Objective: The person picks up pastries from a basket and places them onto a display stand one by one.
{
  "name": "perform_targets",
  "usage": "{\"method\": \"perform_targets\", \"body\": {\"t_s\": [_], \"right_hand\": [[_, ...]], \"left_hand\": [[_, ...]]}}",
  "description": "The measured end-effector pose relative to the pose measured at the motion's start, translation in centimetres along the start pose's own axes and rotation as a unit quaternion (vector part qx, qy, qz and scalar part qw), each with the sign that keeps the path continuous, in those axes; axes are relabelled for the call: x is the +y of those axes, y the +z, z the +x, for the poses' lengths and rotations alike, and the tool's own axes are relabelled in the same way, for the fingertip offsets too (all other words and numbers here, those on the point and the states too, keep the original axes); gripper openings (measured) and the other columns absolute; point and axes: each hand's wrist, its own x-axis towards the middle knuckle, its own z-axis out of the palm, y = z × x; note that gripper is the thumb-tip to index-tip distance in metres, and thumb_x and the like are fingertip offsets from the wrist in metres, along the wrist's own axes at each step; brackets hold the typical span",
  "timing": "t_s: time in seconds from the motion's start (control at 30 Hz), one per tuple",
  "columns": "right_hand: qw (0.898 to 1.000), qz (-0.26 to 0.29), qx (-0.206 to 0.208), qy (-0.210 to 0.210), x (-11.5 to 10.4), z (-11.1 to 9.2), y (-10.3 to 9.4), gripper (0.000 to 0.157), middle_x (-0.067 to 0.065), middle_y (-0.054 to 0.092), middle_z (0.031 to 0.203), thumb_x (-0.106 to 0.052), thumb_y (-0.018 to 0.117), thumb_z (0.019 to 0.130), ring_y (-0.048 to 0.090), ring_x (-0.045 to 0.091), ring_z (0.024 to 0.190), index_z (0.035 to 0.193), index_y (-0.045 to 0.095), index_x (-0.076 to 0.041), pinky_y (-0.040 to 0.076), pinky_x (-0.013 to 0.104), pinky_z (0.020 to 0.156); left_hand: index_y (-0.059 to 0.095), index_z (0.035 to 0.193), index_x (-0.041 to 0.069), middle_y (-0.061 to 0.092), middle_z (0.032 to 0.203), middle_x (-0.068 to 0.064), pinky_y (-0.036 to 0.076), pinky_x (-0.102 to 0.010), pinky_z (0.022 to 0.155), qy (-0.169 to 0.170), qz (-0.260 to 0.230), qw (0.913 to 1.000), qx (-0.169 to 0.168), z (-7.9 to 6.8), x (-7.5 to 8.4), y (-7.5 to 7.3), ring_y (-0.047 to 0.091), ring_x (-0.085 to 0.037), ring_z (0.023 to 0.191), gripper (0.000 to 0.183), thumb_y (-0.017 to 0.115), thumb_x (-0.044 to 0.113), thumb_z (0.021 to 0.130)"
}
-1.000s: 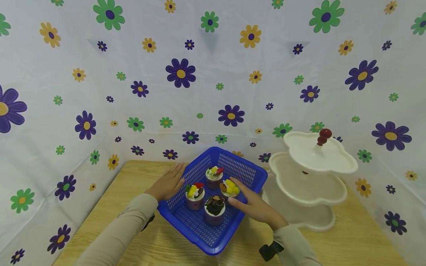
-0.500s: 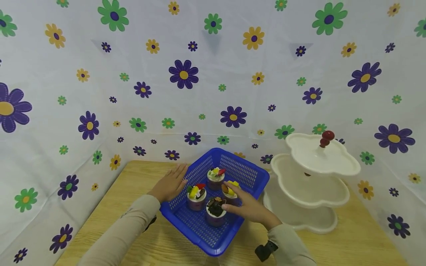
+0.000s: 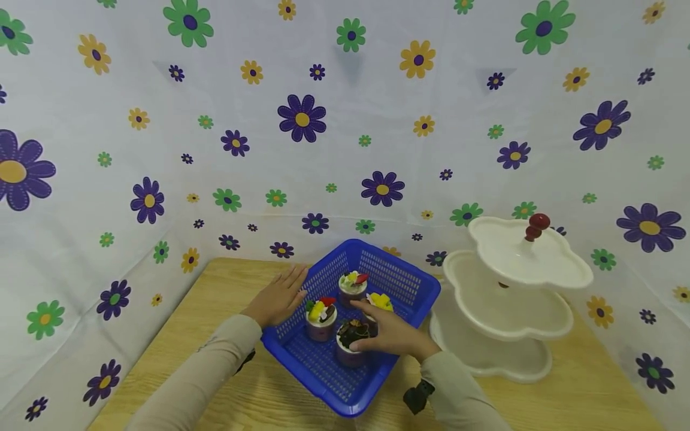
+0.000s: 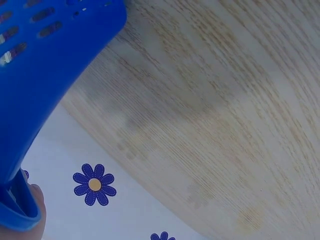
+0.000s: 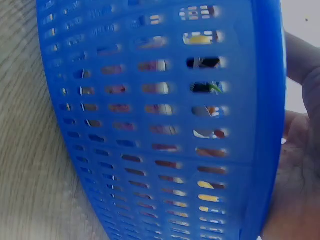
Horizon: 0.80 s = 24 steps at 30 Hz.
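Inside a blue plastic basket (image 3: 345,402) stand several cupcakes in small cups. My right hand (image 3: 396,334) reaches over the basket's right rim, fingers and thumb spread beside the chocolate-topped cupcake (image 3: 349,354); its thumb is at the near side, and whether it touches the cup cannot be told. Partly behind that hand is a yellow-topped cupcake (image 3: 380,301). My left hand (image 3: 276,299) rests with straight fingers on the basket's left rim, near a cupcake with red and yellow topping (image 3: 321,328). In the right wrist view, the basket wall (image 5: 240,125) hides most of the hand.
A white three-tier stand (image 3: 530,260) with a red knob stands to the right of the basket on the wooden table (image 3: 215,305). Another cupcake (image 3: 353,286) with a red topping is at the basket's back. Flower-patterned cloth (image 3: 345,167) hangs around the table.
My right hand has moved left and slightly down, from the yellow-topped cupcake to the chocolate-topped one. My left hand stays on the rim. The view has shifted slightly.
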Motion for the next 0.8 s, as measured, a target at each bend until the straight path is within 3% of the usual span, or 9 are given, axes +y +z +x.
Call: {"method": "perform_targets", "body": {"t_s": [0.23,0.53,0.8], "right_hand": [[1.0,-0.005,0.009,-0.011,-0.1,-0.2,0.1,0.084,0.016,0.036,0.151,-0.038,0.077,0.08,0.041,0.039,0.133,0.149,0.035,-0.014,0.038,0.059,0.104],[0.998,0.021,-0.049,0.029,0.2,0.9,-0.7,0.086,0.02,0.038,0.149,-0.034,0.078,0.08,0.038,0.04,0.134,0.149,0.032,-0.009,0.035,0.058,0.107],[0.995,-0.006,-0.073,0.065,0.2,1.7,-0.5,0.089,0.019,0.039,0.148,-0.031,0.082,0.077,0.037,0.036,0.136,0.149,0.034,-0.009,0.031,0.054,0.111]], "left_hand": [[0.02,0.152,0.004,0.018,0.159,-0.013,0.015,-0.05,0.118,-0.011,0.006,0.9999,-0.007,0.0,0.0,0.2,0.012,-0.033,0.146,0.058,0.029,0.036,0.105],[0.022,0.151,0.001,0.02,0.158,-0.016,0.015,-0.052,0.118,-0.011,0.006,0.9999,-0.003,0.1,0.2,-0.1,0.015,-0.035,0.145,0.058,0.033,0.033,0.104],[0.022,0.151,0.002,0.02,0.158,-0.016,0.017,-0.052,0.117,-0.012,0.007,0.9999,-0.006,0.0,0.4,-0.2,0.016,-0.035,0.145,0.058,0.033,0.033,0.104]]}}
